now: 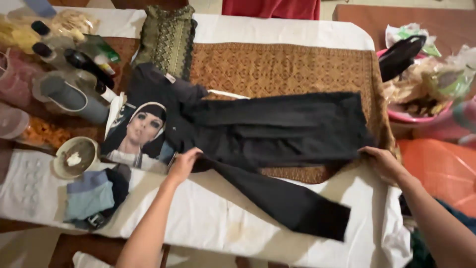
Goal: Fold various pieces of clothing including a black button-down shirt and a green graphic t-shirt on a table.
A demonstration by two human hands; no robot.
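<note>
Black trousers laid flat across the counter, mostly on a brown patterned cloth, waist end toward the left, one leg folded back and running diagonally down over the white sheet toward the near edge. Left hand on the near edge of the trousers close to the waist, grip pinched on the fabric, fingers curled under the hem. Right hand at the far right end of the upper leg, grip closed on the fabric edge there. Hands well apart, garment stretched between them. Just left of the left hand: printed picture of a face, partly under the trousers. Near that: small round bowl, folded blue-grey cloth. Upper left: cluster of bottles & a grey cup. Green patterned cushion at the far edge. Right side: pink basin w/ bags, contents unclear.
</note>
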